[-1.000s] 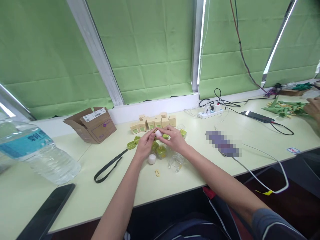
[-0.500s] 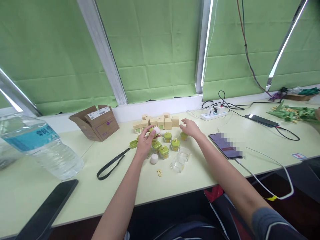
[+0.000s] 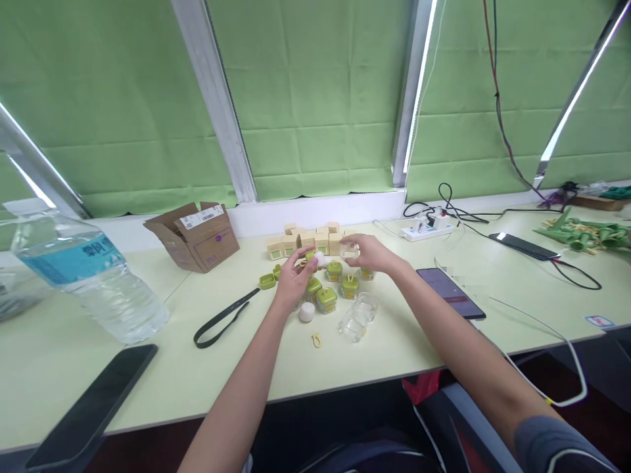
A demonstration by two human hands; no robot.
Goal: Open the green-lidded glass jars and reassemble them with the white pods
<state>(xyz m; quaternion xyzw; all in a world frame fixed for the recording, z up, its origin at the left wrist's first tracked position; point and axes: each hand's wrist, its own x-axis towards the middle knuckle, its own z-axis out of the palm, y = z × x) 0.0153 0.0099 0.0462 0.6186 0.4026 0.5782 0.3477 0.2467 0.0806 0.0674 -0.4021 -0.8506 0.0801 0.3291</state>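
My left hand [image 3: 294, 278] pinches a small white ball [image 3: 319, 259] with a green lid part above the table. My right hand [image 3: 371, 253] holds a small clear jar [image 3: 350, 250] just to the right of the ball, fingers curled round it. Below the hands stand several small jars with green lids [image 3: 327, 299]. Another white ball [image 3: 306, 312], two clear lidless jars [image 3: 359, 316] and a small yellow clip [image 3: 315, 339] lie nearer me. A loose green lid [image 3: 267, 282] sits to the left. Small tan boxes [image 3: 305, 240] are lined up behind.
A water bottle [image 3: 89, 276] lies at left, a dark phone [image 3: 93, 404] near the front edge, a black strap [image 3: 221, 320], an open cardboard box [image 3: 194, 236]. To the right are a phone [image 3: 451, 292] with a white cable, a power strip [image 3: 426, 230] and green items [image 3: 586, 235].
My right hand left the white ball, reached right across the jars, and came back holding a clear jar. My left hand kept the ball. The camera view shifted slightly.
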